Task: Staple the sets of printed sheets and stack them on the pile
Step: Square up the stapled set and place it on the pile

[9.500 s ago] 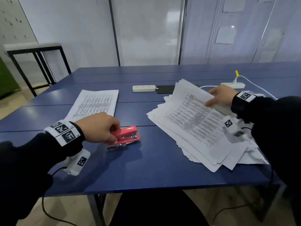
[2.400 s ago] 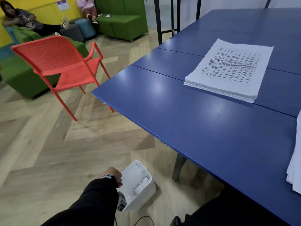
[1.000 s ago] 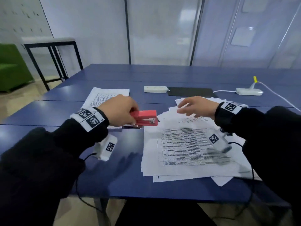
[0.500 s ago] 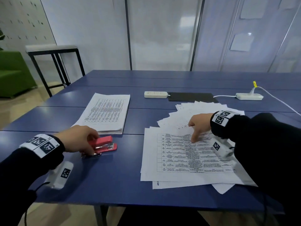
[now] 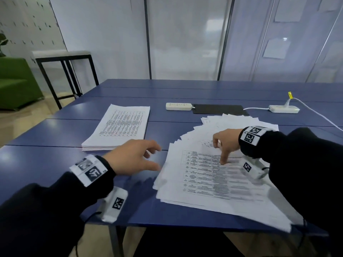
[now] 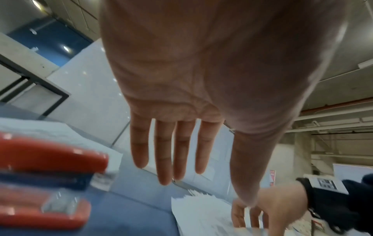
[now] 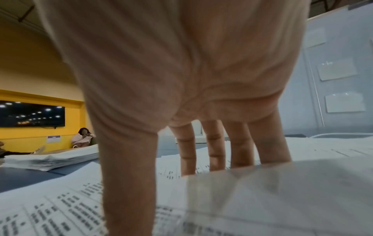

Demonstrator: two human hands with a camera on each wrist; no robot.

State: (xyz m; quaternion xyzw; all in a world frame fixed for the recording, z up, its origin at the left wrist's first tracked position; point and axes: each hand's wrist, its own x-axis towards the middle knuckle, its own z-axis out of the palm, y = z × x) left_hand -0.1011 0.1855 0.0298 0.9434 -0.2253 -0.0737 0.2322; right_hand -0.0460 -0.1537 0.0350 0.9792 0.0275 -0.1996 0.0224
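Observation:
My left hand (image 5: 139, 157) hovers open, fingers spread, just left of the fanned loose printed sheets (image 5: 202, 182) on the blue table (image 5: 55, 164). The red stapler (image 6: 46, 182) lies on the table under and behind that hand; my wrist hides it in the head view. My right hand (image 5: 225, 143) rests on the loose sheets, thumb and straight fingertips (image 7: 187, 166) pressing the top printed page. The neat pile of sheets (image 5: 120, 127) lies at the back left, apart from both hands.
Two white power strips (image 5: 178, 106) (image 5: 284, 109), a black pad (image 5: 220, 109) and a white cable lie at the table's far side. A black-framed bench (image 5: 63, 58) and a green sofa (image 5: 13, 84) stand to the left. The loose sheets overhang the table's near edge.
My left hand has let go of the stapler, opened, and moved right toward the loose sheets. My right hand still presses on the top page.

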